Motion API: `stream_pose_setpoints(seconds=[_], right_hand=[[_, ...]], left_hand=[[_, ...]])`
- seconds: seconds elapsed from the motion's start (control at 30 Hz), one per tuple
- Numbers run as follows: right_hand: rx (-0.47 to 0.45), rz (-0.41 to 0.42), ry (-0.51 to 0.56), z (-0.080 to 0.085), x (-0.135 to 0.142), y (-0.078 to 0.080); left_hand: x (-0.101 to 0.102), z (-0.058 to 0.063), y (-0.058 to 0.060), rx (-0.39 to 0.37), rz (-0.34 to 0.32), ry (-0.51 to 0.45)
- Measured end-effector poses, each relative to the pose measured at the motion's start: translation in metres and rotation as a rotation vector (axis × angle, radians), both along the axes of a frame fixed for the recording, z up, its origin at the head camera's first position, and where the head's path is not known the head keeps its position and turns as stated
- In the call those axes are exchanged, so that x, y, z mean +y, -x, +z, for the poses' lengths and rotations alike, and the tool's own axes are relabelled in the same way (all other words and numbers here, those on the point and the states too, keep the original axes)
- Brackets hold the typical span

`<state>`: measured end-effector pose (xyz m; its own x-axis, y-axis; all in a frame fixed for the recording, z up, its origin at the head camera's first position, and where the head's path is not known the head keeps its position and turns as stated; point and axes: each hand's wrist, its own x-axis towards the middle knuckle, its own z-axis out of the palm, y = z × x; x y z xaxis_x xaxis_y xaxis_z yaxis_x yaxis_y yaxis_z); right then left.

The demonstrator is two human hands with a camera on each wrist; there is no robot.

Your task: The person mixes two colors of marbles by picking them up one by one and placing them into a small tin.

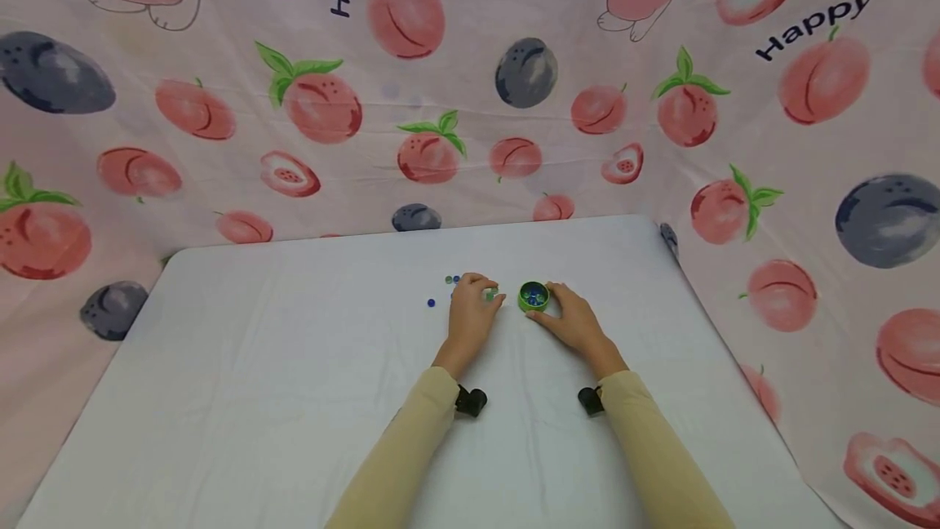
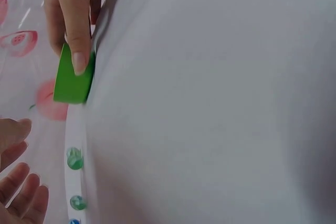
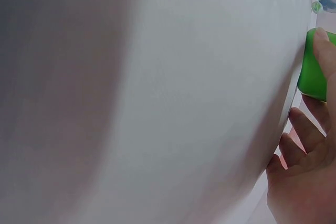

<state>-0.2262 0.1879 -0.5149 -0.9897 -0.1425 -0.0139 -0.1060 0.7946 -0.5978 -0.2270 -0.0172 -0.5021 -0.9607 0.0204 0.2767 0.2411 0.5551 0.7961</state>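
In the head view, a small round green cup stands on the white table, with several blue and green glass marbles inside. My right hand grips the cup's right side between thumb and fingers. To its left, my left hand hovers with thumb and fingers parted around green marbles on the table. The left wrist view shows those fingers apart from the nearest green marble. In the right wrist view, a thumb presses the green cup wall.
Beyond the left hand lie a green marble and a blue marble. Another blue marble sits farther left on the white table. A fruit-printed cloth hangs behind and beside the table.
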Motion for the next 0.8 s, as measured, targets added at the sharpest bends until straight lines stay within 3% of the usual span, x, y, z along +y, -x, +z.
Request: stream_pose_setpoints(seconds=[0.53, 0.8], right_hand=[[-0.016, 0.003, -0.002, 0.001, 0.002, 0.004], [-0.024, 0.005, 0.005, 0.003, 0.003, 0.008]], left_hand=[[-0.029, -0.008, -0.001, 0.008, 0.077, 0.024], [-0.033, -0.016, 0.006, -0.026, 0.095, 0.034]])
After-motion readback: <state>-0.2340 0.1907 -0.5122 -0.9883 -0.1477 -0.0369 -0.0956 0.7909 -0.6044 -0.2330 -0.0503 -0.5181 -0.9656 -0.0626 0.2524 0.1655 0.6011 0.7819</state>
